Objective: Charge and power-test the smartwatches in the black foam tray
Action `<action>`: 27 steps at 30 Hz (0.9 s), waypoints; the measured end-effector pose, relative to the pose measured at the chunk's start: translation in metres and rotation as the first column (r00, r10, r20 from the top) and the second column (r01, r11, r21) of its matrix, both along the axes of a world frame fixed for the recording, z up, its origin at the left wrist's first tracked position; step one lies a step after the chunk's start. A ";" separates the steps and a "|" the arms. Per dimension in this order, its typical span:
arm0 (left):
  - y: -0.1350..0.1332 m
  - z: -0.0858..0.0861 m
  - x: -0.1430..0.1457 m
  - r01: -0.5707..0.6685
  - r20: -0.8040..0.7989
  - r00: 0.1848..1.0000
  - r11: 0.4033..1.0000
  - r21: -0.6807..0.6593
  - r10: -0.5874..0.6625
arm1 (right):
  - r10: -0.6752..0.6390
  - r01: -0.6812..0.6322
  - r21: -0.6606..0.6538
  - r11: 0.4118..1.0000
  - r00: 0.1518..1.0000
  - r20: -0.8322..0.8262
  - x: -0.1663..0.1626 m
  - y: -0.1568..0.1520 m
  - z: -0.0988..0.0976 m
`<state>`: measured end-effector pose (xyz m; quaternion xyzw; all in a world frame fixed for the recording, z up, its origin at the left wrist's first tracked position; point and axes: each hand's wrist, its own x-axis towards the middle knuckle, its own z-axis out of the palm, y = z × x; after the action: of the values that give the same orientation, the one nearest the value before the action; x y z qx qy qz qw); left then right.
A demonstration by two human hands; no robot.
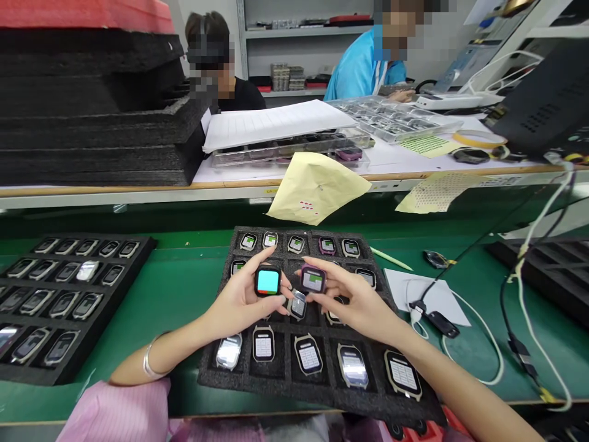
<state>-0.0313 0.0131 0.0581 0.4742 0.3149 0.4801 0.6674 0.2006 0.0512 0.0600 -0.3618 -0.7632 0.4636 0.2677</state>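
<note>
My left hand grips a black smartwatch body whose screen glows cyan with a red strip along the bottom. Close beside it, my right hand has a purple smartwatch body between thumb and fingers, its screen lit with a green patch. Both are held just above a black foam tray, where several strapless watches sit in square pockets. Among them are a watch right below my hands and a silver-framed watch showing a white grid. My hands and forearms cover some pockets.
A second foam tray of watches lies on the left. On the right are a green pen, white paper and cables. Stacked black foam fills the shelf's left; yellow paper hangs over its edge. Two people sit beyond.
</note>
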 end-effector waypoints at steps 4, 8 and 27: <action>0.002 -0.007 0.000 0.025 -0.029 0.999 1.000 -0.012 -0.025 | -0.003 -0.122 0.367 0.922 0.947 0.323 -0.005 0.036 -0.023; 0.019 -0.020 0.000 0.050 -0.244 0.969 0.995 0.090 -0.026 | -0.037 -0.277 0.514 0.812 0.854 0.519 -0.010 0.056 -0.033; 0.084 -0.023 0.052 0.658 -0.862 0.251 0.576 0.485 0.439 | -0.191 -0.170 0.387 0.907 0.652 0.734 0.105 0.047 -0.013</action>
<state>0.0211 0.0969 0.0354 0.9272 0.3515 0.1105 0.0680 0.3060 0.0979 0.0471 -0.4596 -0.8834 0.0917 -0.0011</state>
